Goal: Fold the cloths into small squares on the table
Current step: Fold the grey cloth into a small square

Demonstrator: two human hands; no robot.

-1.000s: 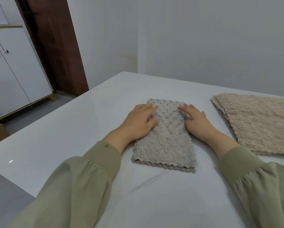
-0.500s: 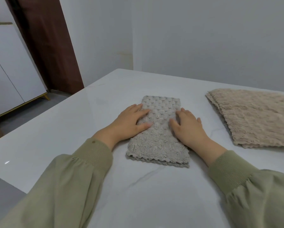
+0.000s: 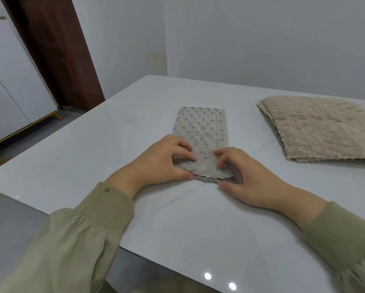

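A grey bobbled cloth (image 3: 201, 132), folded into a long narrow strip, lies on the white table (image 3: 118, 149) and runs away from me. My left hand (image 3: 162, 163) pinches its near left corner, fingers on top and thumb at the edge. My right hand (image 3: 247, 176) pinches the near right corner the same way. The near end looks slightly raised off the table. A stack of beige fluffy cloths (image 3: 323, 130) lies flat to the right, apart from both hands.
The table's near edge (image 3: 177, 269) runs diagonally below my sleeves. A white cabinet (image 3: 10, 87) and a brown door frame (image 3: 54, 51) stand to the left on the floor. Grey walls close the far side of the table.
Both hands slid back from the middle of the grey strip to its near end. Their flat fingers have curled and now pinch the two near corners.
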